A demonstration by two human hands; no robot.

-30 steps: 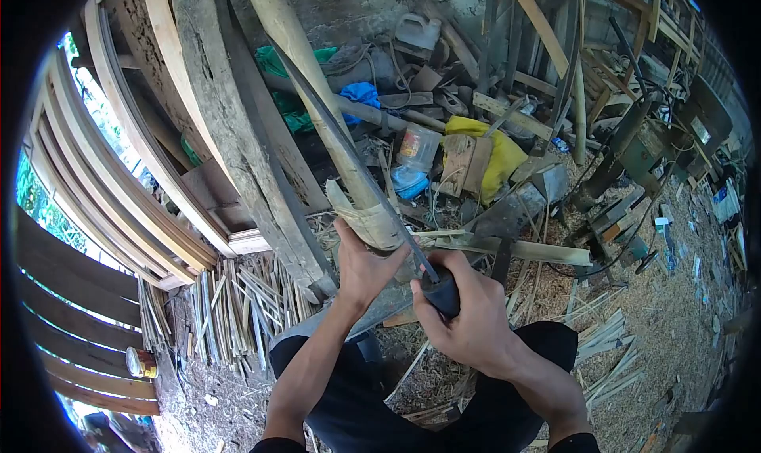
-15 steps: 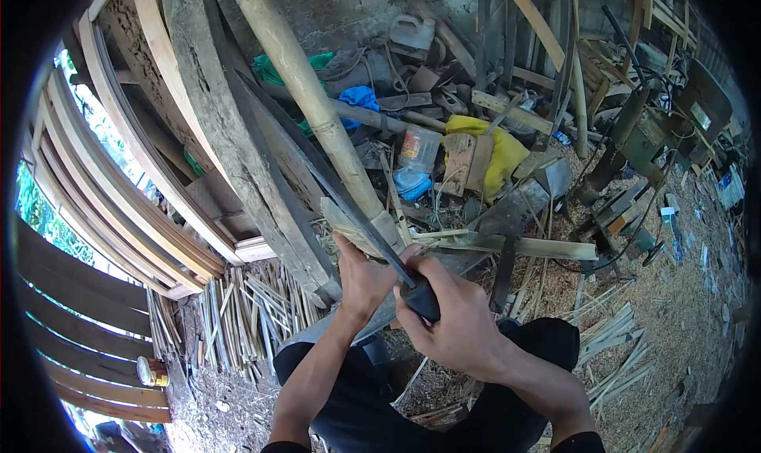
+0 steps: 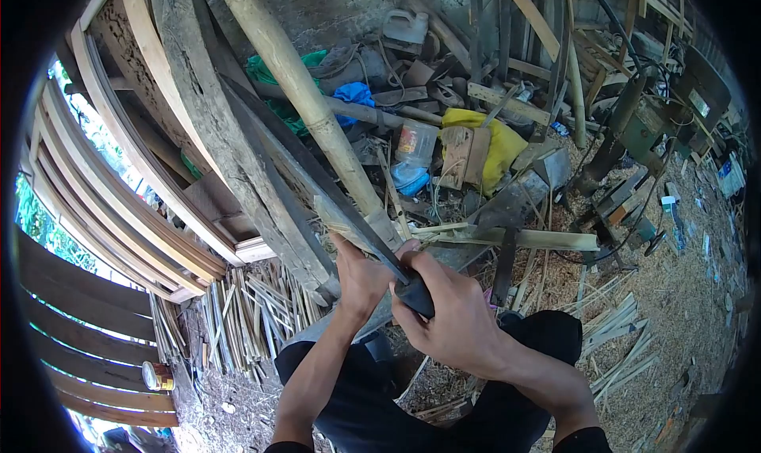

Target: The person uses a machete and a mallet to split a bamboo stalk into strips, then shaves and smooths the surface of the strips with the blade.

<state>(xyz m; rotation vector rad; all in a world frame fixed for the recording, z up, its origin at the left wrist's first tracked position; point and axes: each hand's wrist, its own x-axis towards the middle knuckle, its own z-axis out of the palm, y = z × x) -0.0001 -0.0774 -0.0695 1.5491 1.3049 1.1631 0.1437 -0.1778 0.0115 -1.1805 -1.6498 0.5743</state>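
A long bamboo pole (image 3: 301,96) slants from the upper left down to my hands. My left hand (image 3: 361,275) grips the pole's near end, where the bamboo is split and ragged. In my right hand (image 3: 452,322) is the dark handle of a long knife (image 3: 317,179). Its dark blade runs up and to the left, lying beside the pole on its left side. Both forearms reach out over my knees in black trousers.
Curved wooden beams (image 3: 190,112) lean at the left. Thin bamboo strips (image 3: 238,318) are heaped on the ground below them, more (image 3: 618,358) at the right. Clutter lies behind: a yellow bag (image 3: 495,140), a plastic jar (image 3: 412,148), a blue cloth (image 3: 353,96), planks, a tin can (image 3: 158,375).
The knife blade has swung from across the pole to its left side. My right hand and the handle have moved slightly left toward my left hand.
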